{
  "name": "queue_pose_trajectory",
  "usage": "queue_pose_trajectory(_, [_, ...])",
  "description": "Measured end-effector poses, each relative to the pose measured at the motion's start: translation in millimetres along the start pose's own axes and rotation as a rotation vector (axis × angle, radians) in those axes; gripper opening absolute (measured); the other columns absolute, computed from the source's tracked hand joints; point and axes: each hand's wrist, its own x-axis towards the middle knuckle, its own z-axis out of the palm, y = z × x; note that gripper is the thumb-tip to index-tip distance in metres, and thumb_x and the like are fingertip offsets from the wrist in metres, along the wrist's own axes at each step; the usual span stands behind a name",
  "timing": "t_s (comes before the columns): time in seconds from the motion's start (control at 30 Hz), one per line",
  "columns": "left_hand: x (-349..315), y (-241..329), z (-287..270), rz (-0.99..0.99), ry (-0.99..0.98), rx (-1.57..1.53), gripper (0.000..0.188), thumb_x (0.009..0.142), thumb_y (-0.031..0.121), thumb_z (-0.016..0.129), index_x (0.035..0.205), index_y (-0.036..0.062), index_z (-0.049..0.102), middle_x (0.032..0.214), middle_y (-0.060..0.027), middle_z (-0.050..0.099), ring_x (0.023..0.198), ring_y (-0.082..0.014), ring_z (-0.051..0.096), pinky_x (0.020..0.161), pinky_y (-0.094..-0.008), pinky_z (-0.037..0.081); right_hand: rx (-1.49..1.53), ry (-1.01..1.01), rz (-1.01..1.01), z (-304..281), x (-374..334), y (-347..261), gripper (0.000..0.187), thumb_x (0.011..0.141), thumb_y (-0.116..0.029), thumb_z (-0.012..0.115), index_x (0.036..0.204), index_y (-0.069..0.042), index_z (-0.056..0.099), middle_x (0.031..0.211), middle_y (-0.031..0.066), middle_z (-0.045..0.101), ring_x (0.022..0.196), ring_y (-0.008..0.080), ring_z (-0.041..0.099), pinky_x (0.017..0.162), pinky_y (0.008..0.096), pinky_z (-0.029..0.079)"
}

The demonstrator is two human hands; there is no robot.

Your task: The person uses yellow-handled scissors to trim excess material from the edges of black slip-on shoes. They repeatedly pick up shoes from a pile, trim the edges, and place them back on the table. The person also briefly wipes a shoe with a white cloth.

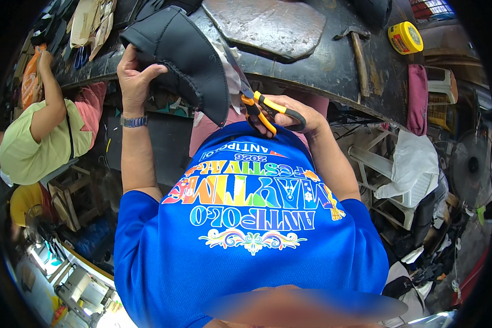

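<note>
Raised over the near edge of the workbench is a black shoe upper [194, 52], curved, with stitched seams and a gathered inner edge. My left hand [134, 76] grips its left end between thumb and fingers. Just right of the upper, my right hand [295, 112] is closed around the yellow, orange and black handles of a pair of scissors [265, 104]. The scissors' metal part points away, up along the upper's right edge, beside some crumpled whitish material [232, 79]. Where the blades meet the material is partly hidden.
The dark workbench [333, 71] carries a worn flat slab [268, 24], a hammer [359, 60] and a yellow tub [405, 38]. A maroon cloth roll [417, 98] hangs at its right end. A co-worker in a pale green shirt [44, 139] sits at left. White stools [402, 186] stand at right.
</note>
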Motion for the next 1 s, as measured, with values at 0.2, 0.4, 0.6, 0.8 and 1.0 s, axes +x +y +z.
queue_pose_trajectory(0.2, [-2.5,0.9,-9.3,0.009,0.049,-0.063,0.07,0.066,-0.004,0.082,0.129,-0.0042,0.054,0.122,-0.01,0.063,0.11,-0.0176,0.06,0.098,-0.0303,0.046,-0.102,0.009,0.034,-6.3,-3.3,0.1,0.062,0.081,-0.06,0.066,0.108,-0.004,0.058,0.082,0.0042,0.061,0.074,0.0124,0.057,0.065,0.0256,0.047])
queue_pose_trajectory(0.4, [-5.2,0.7,-11.8,0.055,-0.032,0.035,0.076,0.062,-0.003,0.084,0.132,-0.0047,0.053,0.122,-0.0104,0.063,0.11,-0.0181,0.06,0.097,-0.0305,0.046,-0.112,-0.011,0.011,-2.4,8.7,-5.9,0.064,0.08,-0.059,0.066,0.11,-0.003,0.058,0.084,0.0049,0.061,0.077,0.0129,0.059,0.068,0.0265,0.049])
queue_pose_trajectory(0.6, [-7.2,2.6,-13.6,0.065,-0.044,0.122,0.074,0.061,-0.004,0.085,0.129,-0.0055,0.055,0.121,-0.0109,0.063,0.109,-0.0182,0.06,0.097,-0.0306,0.047,-0.085,0.008,-0.047,3.9,9.7,-5.1,0.071,0.079,-0.067,0.064,0.108,-0.002,0.058,0.082,0.0046,0.061,0.075,0.0125,0.059,0.066,0.0256,0.047])
queue_pose_trajectory(0.8, [-6.0,0.5,-15.1,0.094,0.013,0.112,0.072,0.06,-0.007,0.085,0.126,-0.0056,0.056,0.119,-0.0103,0.064,0.108,-0.0177,0.061,0.096,-0.0305,0.047,-0.076,0.018,-0.018,3.7,2.3,-3.9,0.066,0.079,-0.06,0.068,0.109,-0.003,0.057,0.081,0.0038,0.06,0.073,0.0116,0.057,0.066,0.0248,0.047])
queue_pose_trajectory(1.0, [-7.9,-1.4,-11.3,0.079,0.008,0.092,0.071,0.062,-0.006,0.085,0.127,-0.0052,0.056,0.119,-0.0103,0.064,0.107,-0.0172,0.061,0.095,-0.0298,0.048,0.014,0.084,0.063,12.4,1.9,-5.0,0.055,0.08,-0.044,0.073,0.113,-0.004,0.055,0.088,0.0035,0.059,0.074,0.0108,0.055,0.067,0.0249,0.046])
